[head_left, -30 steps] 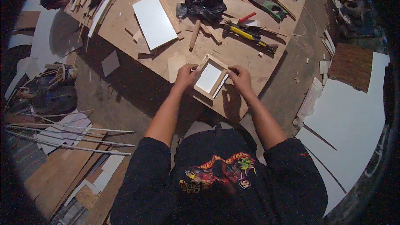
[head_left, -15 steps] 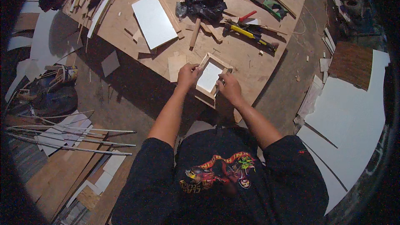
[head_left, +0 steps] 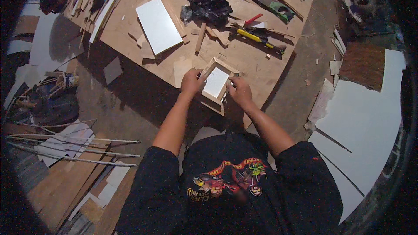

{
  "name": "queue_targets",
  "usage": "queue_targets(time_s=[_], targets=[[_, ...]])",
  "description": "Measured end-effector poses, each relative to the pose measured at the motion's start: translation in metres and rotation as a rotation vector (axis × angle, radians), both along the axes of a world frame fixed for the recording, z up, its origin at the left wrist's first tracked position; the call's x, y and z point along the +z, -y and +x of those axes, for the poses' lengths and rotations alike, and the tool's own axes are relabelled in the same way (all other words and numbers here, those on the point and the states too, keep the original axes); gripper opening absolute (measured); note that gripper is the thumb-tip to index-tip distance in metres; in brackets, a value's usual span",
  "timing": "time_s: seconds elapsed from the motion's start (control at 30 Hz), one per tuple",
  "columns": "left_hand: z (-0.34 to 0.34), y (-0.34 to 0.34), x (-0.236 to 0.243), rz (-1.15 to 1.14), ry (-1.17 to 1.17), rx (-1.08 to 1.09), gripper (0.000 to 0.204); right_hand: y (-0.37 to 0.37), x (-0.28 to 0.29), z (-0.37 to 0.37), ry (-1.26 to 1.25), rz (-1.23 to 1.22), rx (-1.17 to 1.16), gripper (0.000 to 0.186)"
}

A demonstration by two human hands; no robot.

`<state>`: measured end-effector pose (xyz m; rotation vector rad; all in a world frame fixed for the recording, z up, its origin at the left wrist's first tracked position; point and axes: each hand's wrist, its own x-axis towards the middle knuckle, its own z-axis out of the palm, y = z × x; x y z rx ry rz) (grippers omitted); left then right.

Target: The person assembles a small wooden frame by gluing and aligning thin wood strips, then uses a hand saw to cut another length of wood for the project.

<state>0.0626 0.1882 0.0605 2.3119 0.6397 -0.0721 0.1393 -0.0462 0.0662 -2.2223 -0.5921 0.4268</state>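
Note:
At the near edge of the wooden worktable (head_left: 272, 70) is a small wooden box frame (head_left: 212, 97) with a white panel (head_left: 216, 81) as its bottom. My left hand (head_left: 191, 82) grips its left side, fingers closed over the rim. On the opposite side my right hand (head_left: 240, 89) holds the right wall between thumb and fingers. The frame's near end sits at the table edge. A thin pale wood piece (head_left: 183, 70) lies flat beside my left hand.
Farther back lie a white board (head_left: 159, 25), a black plastic bag (head_left: 211, 8), a yellow-and-black tool (head_left: 252, 36), red-handled pliers (head_left: 253, 19) and a green-handled saw (head_left: 282, 11). Wood strips (head_left: 87, 0) pile at the far left. Large white sheets (head_left: 370, 122) cover the floor at right.
The view has shifted slightly, so the table and its things sit a little lower and to the left. Both hands keep their hold on the wooden box frame.

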Motion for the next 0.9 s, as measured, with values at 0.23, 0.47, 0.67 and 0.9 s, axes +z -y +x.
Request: queue_targets(time_s=[0.23,0.47,0.67,0.9], targets=[[-0.002,0.004,0.031,0.032,0.161,0.117,0.032,0.012,0.011,0.017,0.051,0.037,-0.016,0.031],[-0.008,0.05,0.018,-0.11,0.215,0.231,0.034,0.021,0.002,0.048,0.083,-0.06,-0.035,0.037],[-0.015,0.094,0.008,-0.377,0.198,0.369,0.038,0.02,0.022,0.057,-0.168,0.121,0.117,0.047],[0.01,0.136,0.002,-0.633,0.02,0.379,0.039,0.032,0.004,0.08,-0.663,0.275,0.021,0.043]])
